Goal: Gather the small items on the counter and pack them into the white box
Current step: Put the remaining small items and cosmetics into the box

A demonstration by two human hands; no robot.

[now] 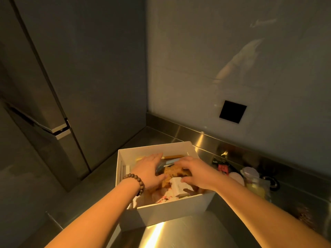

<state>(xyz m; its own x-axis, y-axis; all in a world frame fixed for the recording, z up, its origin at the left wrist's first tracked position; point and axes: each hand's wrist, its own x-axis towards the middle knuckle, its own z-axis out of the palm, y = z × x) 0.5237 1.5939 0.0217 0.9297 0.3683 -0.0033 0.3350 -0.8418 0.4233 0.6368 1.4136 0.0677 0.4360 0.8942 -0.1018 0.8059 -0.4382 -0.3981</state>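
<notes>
The white box [168, 211] stands open on the steel counter [180, 231], filled with small items. Both my hands are inside it. My left hand [149, 170], a bead bracelet on its wrist, lies flat with straight fingers on the contents at the left. My right hand [196, 173] reaches over from the right with fingers curved down onto a brown crumpled item [172, 173]. A small white packet [178, 187] lies just under the right thumb. Pink-and-white things [163, 197] sit at the box's near side. A yellow stick [174, 156] lies along the far wall.
Right of the box on the counter lie a black-and-red item [222, 166], a pale round thing [236, 177] and a clear bag with yellow contents [254, 185]. A dark cabinet [59, 86] stands at the left. The wall behind carries a black square socket [232, 111].
</notes>
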